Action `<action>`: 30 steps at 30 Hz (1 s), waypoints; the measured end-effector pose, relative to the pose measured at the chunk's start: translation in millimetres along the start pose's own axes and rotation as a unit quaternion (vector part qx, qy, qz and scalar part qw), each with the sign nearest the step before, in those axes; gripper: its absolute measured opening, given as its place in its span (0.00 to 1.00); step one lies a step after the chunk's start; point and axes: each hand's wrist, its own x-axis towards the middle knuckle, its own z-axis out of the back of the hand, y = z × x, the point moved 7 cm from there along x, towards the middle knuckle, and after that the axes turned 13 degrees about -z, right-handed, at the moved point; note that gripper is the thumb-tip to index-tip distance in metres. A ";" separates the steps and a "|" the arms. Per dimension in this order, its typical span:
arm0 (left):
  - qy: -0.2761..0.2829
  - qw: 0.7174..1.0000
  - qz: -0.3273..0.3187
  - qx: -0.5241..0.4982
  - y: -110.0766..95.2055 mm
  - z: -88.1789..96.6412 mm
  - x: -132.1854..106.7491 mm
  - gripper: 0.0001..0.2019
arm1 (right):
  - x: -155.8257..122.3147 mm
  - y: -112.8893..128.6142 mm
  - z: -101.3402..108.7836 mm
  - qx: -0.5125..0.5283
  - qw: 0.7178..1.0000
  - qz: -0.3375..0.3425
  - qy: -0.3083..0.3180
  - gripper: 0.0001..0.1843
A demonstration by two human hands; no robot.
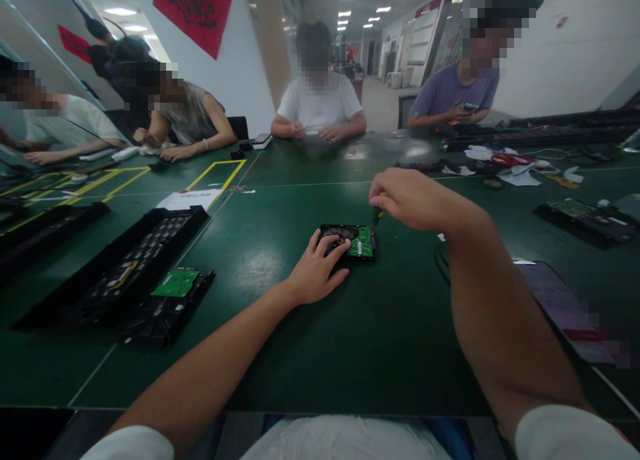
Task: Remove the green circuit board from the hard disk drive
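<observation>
A black hard drive (356, 241) with a green circuit board on top lies on the green table (280, 327) in front of me. My left hand (317, 273) rests on the drive's near left corner, fingers spread flat over it. My right hand (413, 197) is curled around a screwdriver (376, 213) with a yellow handle. Its dark shaft points down at the drive's far right corner.
Long black trays (115, 270) holding drives, one with a green board (176, 283), lie at my left. More drives (583, 217) sit at the right, and a dark sheet (560, 303) lies by my right forearm. Several people sit along the far and left table edges.
</observation>
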 end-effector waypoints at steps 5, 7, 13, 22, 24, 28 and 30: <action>0.003 1.000 -0.001 0.003 -0.7 0.5 -0.6 0.31 | -1.0 -2.1 0.2 0.006 1.000 0.004 0.005 0.13; 0.002 1.000 -0.003 0.006 -1.2 0.9 -0.8 0.31 | -1.5 -1.8 0.5 0.009 1.000 0.008 0.012 0.14; 0.005 1.000 0.001 0.007 0.2 -0.7 -1.4 0.31 | -0.8 -2.9 2.7 0.012 1.000 0.007 0.005 0.11; 0.001 1.000 -0.002 0.007 -0.5 -0.3 -1.2 0.31 | 1.1 -5.7 2.4 0.001 1.000 -0.011 -0.029 0.09; 0.003 1.000 -0.003 0.008 -1.5 0.1 -0.6 0.31 | 2.3 -5.9 1.8 -0.011 0.999 -0.017 -0.040 0.09; 0.004 1.000 0.000 0.010 -2.0 0.5 0.0 0.32 | 5.3 -7.7 -0.7 -0.006 0.999 -0.015 -0.044 0.09; 0.003 1.000 -0.001 0.011 -2.0 0.4 -0.2 0.32 | 6.7 -9.5 -1.2 0.006 0.999 -0.016 -0.038 0.10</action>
